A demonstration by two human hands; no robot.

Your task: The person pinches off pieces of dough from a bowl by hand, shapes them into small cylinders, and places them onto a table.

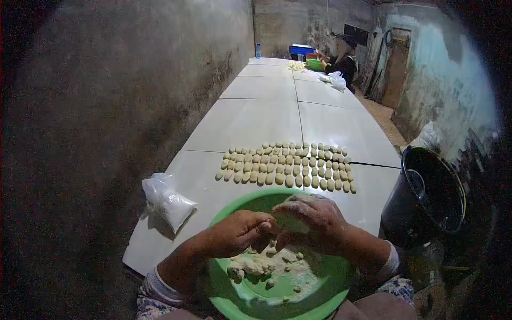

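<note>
A green basin (234,296) sits at the near end of the table, with floury dough crumbs and lumps (266,264) in its bottom. Above it my left hand (242,232) has its fingers curled, thumb and fingertips pressed together; whatever they pinch is too small to make out. Touching or nearly touching it, my flour-dusted right hand (312,218) is bent over with a pale, blurred patch under its fingers that I cannot identify. Just past the basin, rows of small oval dough pieces (288,165) lie on the white table (261,120).
A plastic bag of white powder (170,202) lies at the left. A black bucket (392,205) stands right of the table. At the far end are a person (346,64), another green basin (314,65), a blue crate (302,49) and a plastic bag (337,80). A wall runs along the left.
</note>
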